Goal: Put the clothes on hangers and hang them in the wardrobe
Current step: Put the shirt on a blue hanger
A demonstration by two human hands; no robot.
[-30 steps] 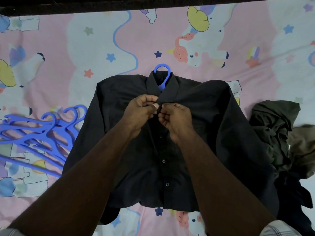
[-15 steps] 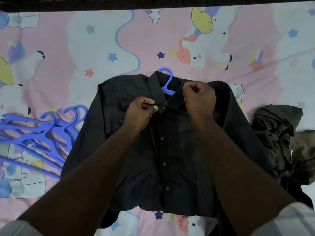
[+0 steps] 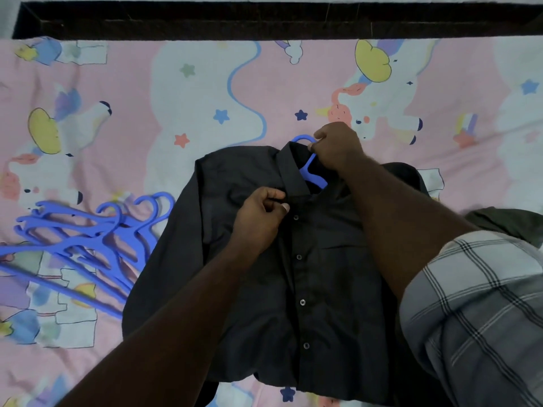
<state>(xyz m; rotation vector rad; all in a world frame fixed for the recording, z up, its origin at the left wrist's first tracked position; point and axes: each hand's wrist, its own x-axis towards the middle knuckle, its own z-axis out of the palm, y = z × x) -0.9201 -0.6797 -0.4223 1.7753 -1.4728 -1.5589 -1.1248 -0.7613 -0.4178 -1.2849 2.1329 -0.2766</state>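
The black shirt lies buttoned on the bed, a blue hanger mostly hidden inside. The right hand grips its hook; the left hand pinches the collar. Spare hangers lie left.

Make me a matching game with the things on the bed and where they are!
Things:
1. black shirt
2. pile of blue hangers
3. hanger hook
4. olive clothes

Places:
A. far right edge, behind the checked sleeve
B. gripped by the right hand
C. left of the shirt on the bedsheet
D. flat in the middle, collar pinched by the left hand

Pairs: 1-D, 2-C, 3-B, 4-A
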